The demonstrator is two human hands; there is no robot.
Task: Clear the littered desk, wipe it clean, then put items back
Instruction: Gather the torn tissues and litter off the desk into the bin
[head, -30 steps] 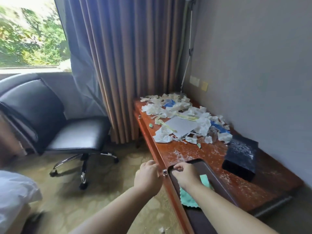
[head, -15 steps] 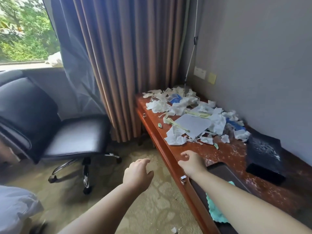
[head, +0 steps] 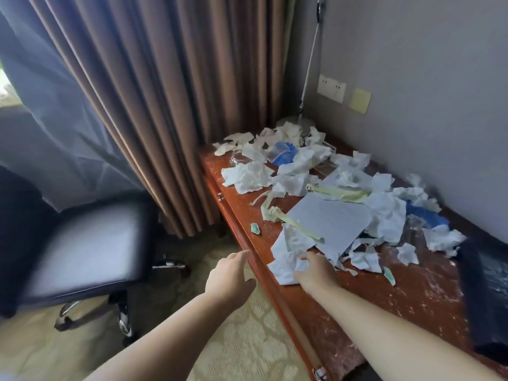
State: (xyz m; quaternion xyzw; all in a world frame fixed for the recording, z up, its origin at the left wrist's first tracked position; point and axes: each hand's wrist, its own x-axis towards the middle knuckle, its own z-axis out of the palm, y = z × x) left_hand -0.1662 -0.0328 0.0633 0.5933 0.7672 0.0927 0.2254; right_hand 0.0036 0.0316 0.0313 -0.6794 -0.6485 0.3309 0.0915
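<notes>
Many paper scraps [head: 247, 176] on desk [head: 398, 303], right hand [head: 316, 273] gripping crumpled tissue [head: 283, 270]

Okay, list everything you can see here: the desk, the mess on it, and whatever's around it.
Desk: one, reddish wood, along the right wall.
Paper scraps: many, white, heaped on the desk's far half.
Flat sheet: one, pale, on the heap.
Strips: a few, pale yellow, among the scraps.
Blue bits: two, in the heap.
Box: one, black, desk's right edge.
Chair: one, black, left.
Curtain: one, brown, behind the desk.
Socket: one, white, wall.
Sticky note: one, yellow, beside the socket.
Left hand: open, off the desk's front edge.
Right hand: fingers curled on the nearest scraps.
</notes>
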